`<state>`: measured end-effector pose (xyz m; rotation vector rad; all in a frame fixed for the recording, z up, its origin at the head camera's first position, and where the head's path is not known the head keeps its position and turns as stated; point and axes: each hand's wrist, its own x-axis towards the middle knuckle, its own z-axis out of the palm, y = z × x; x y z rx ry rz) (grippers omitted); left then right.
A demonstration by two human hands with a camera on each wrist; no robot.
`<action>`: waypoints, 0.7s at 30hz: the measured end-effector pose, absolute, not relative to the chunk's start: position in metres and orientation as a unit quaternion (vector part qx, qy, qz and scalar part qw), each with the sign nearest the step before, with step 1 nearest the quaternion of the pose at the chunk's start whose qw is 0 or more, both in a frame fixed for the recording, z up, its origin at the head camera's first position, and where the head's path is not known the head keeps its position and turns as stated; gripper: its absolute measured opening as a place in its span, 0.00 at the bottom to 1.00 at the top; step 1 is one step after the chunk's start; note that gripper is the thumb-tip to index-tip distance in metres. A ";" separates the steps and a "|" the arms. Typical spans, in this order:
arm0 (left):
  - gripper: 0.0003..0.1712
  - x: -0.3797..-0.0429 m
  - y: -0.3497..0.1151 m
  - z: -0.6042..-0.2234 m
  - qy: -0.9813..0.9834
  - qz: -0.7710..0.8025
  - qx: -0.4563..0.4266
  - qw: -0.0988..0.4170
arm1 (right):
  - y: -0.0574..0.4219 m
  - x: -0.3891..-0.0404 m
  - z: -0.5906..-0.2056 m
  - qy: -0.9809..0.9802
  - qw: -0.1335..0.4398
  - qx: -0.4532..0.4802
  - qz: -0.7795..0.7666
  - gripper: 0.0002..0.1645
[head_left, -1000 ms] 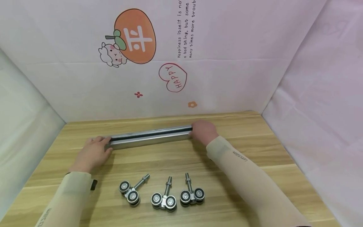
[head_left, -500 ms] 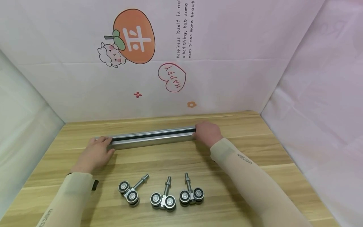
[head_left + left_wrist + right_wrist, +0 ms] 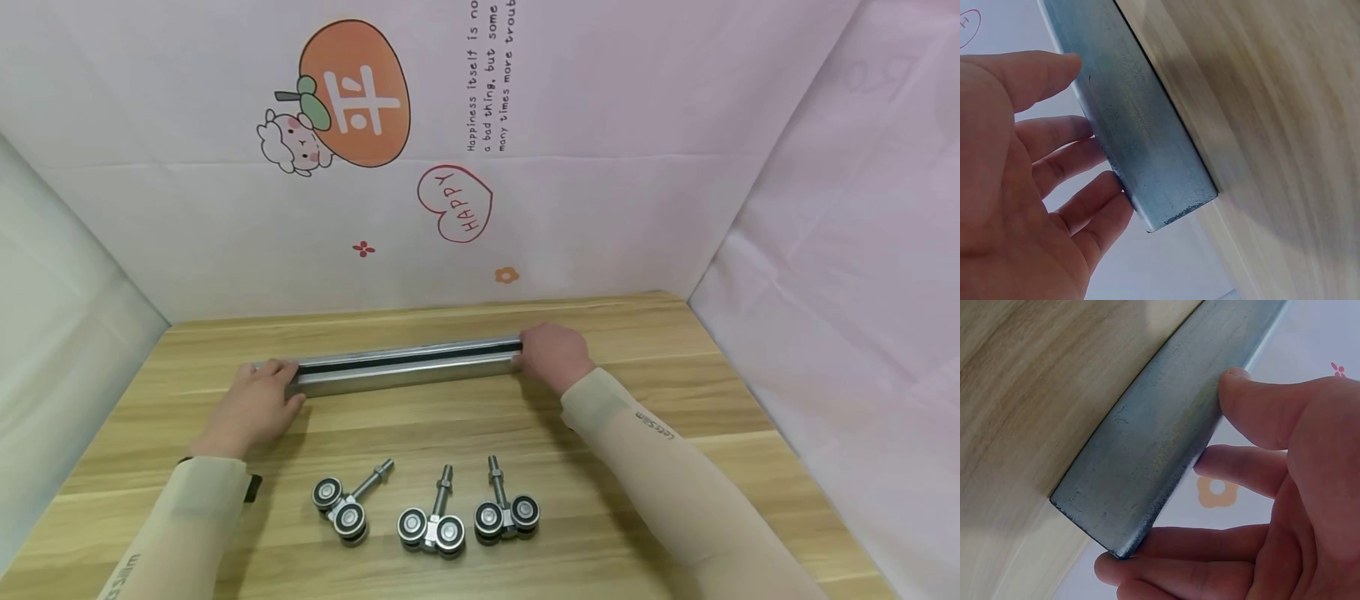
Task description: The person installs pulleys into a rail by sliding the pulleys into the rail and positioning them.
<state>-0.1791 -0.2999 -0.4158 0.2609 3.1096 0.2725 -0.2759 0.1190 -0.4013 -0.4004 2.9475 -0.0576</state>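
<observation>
A silver metal rail (image 3: 408, 367) with a dark slot along its top lies across the back of the table, its right end slightly farther back. At its left end my left hand (image 3: 251, 408) holds it, fingers over the top and thumb at the near side. The right hand (image 3: 557, 357) grips the other end and covers it in the head view. Both wrist views show thumb and fingers at the upper edge of the rail's plain side wall. Three double-wheeled rollers with threaded bolts, left roller (image 3: 345, 504), middle roller (image 3: 432, 529) and right roller (image 3: 507, 512), lie nearer me.
The wood-grain table (image 3: 420, 437) meets a white printed cloth wall (image 3: 600, 208) just behind the rail. More cloth stands at the left side (image 3: 60, 275) and right side (image 3: 847, 300). Bare wood lies between the rail and the rollers.
Both hands and the rail have slid slightly to the right, most of it in the first half second. The rollers have stayed where they were.
</observation>
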 end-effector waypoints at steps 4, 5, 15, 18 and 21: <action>0.33 -0.178 -0.299 -0.415 0.993 0.086 0.084 0.007 | 0.120 -0.273 -0.399 0.987 0.087 -0.133 -0.024 0.19; 0.33 -0.178 -0.299 -0.415 0.993 0.087 0.084 0.008 | 0.121 -0.273 -0.398 0.987 0.087 -0.134 -0.024 0.19; 0.32 -0.177 -0.297 -0.414 0.992 0.088 0.088 0.005 | 0.124 -0.271 -0.401 0.987 0.087 -0.132 -0.016 0.20; 0.31 -0.177 -0.297 -0.413 0.992 0.088 0.089 0.005 | 0.125 -0.270 -0.400 0.987 0.088 -0.133 -0.014 0.19; 0.31 -0.176 -0.297 -0.414 0.992 0.088 0.091 0.005 | 0.125 -0.268 -0.399 0.987 0.091 -0.133 -0.011 0.19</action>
